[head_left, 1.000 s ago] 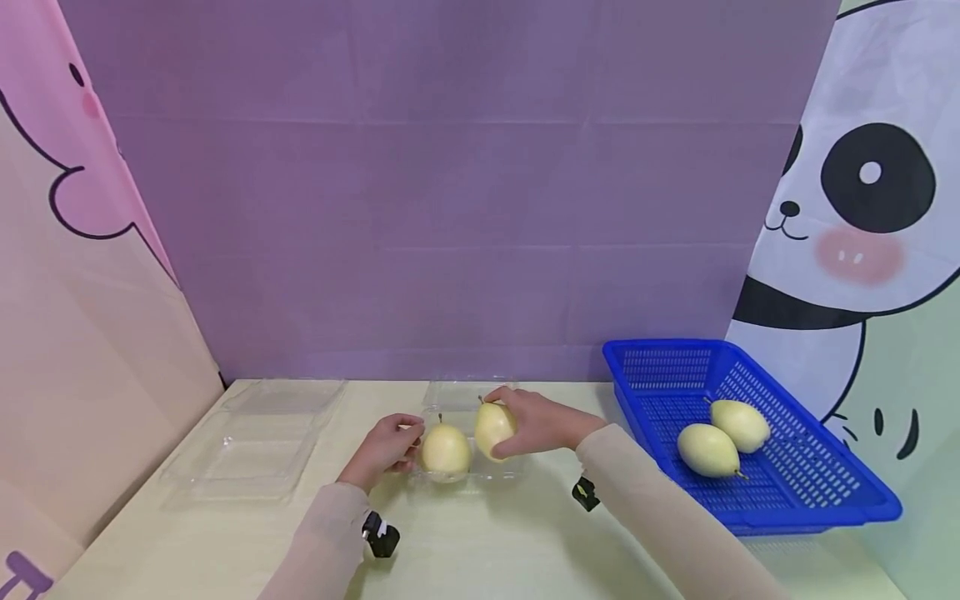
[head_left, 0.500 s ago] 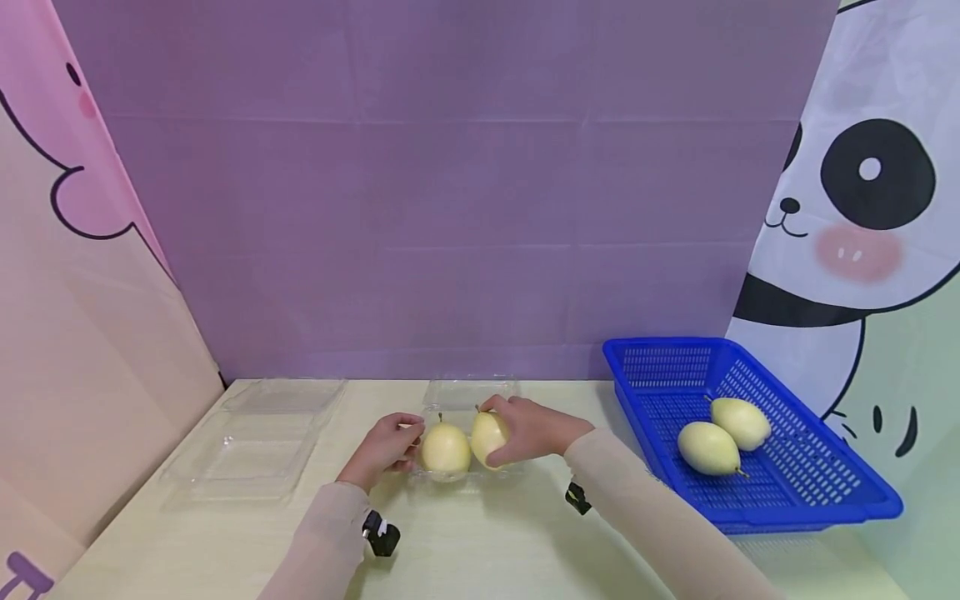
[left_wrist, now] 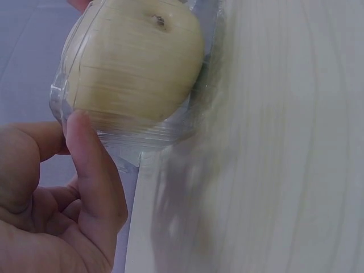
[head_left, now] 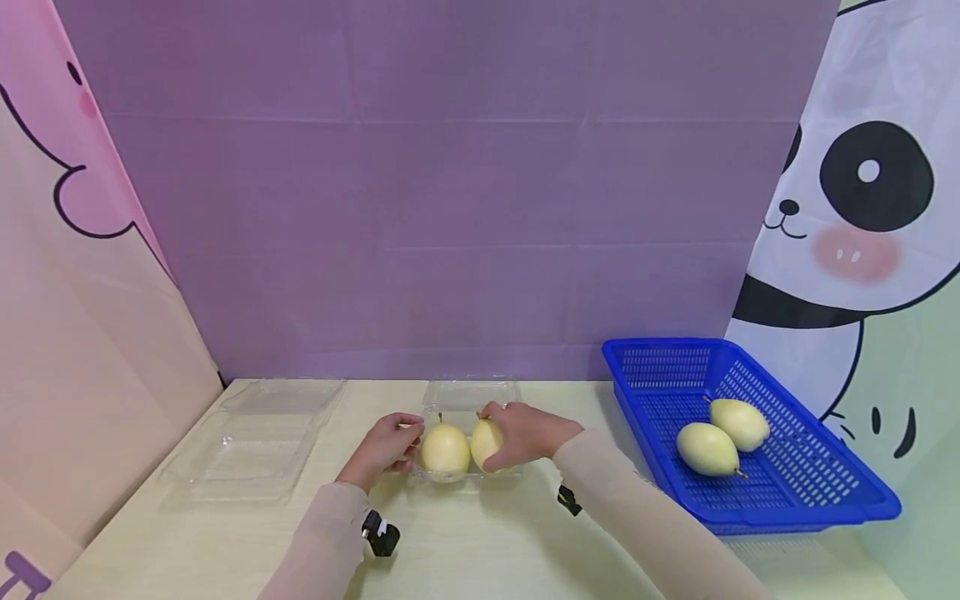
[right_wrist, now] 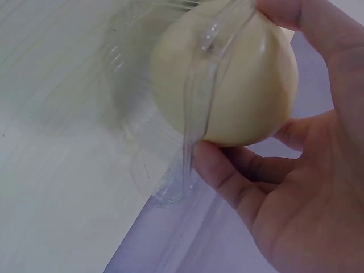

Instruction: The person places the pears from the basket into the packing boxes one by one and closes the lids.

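A clear plastic clamshell box lies with its lid folded back at mid-table. One pale yellow pear sits in its left part, seen through the clear wall in the left wrist view. My left hand pinches the box's left rim between thumb and finger. In the box's right part, my right hand grips a second pear, fingers and thumb round its right side. The right wrist view shows this pear partly behind the box's rim, with a fingertip touching that rim.
To the left lies another clear clamshell box with its lid laid back. A blue plastic basket stands at the right and holds two pears. A purple cloth backdrop rises behind the table.
My right hand has moved left and down with its pear, from above the box's right part into it, beside the first pear. The left hand has stayed at the rim.
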